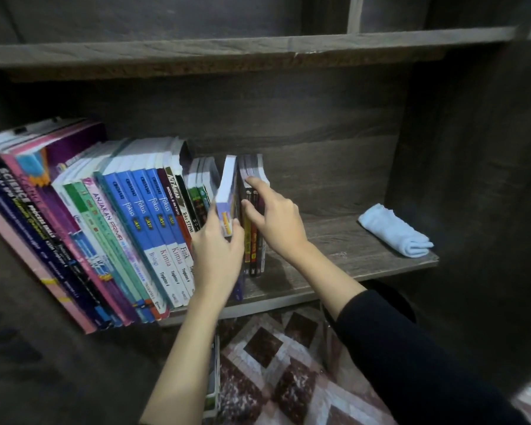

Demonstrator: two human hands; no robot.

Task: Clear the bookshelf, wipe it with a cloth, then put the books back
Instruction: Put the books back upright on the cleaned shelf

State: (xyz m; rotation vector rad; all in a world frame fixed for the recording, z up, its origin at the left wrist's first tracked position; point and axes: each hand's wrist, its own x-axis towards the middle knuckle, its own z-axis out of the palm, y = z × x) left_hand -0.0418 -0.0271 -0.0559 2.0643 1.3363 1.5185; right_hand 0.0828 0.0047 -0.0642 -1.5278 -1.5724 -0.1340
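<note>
A dark wooden bookshelf (334,250) holds a long row of books (129,222) leaning left, filling its left half. My left hand (218,250) grips a thin purple-spined book (227,197) tilted between the row and a small group of dark-spined books (253,240). My right hand (273,216) has its fingers spread on that small group, index finger on the top edge and thumb on the spines, steadying it upright. A folded white cloth (394,230) lies on the shelf board at the far right.
The right half of the shelf board between the books and the cloth is bare wood. An upper shelf board (227,50) runs overhead. A patterned rug (288,372) covers the floor below, with a book's edge (213,378) standing beside my left forearm.
</note>
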